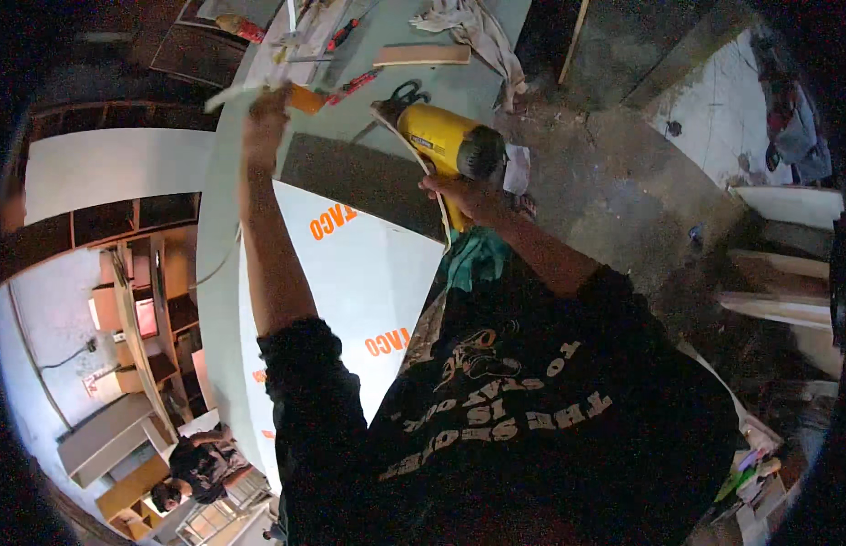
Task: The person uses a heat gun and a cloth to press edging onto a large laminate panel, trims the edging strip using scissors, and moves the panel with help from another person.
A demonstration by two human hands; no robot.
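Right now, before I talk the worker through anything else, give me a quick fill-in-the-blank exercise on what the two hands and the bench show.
1. The right hand grips a heat gun whose body is ____.
2. The left hand is raised, pinching a thin pale ____ that curves over to the gun.
3. The white panel under the arms carries lettering coloured ____.
4. Beyond the gun, on the bench, lies a pair of ____.

Missing words: yellow; strip; orange; scissors

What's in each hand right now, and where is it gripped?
Right hand grips the yellow heat gun by its handle; left hand pinches the thin white edging strip.
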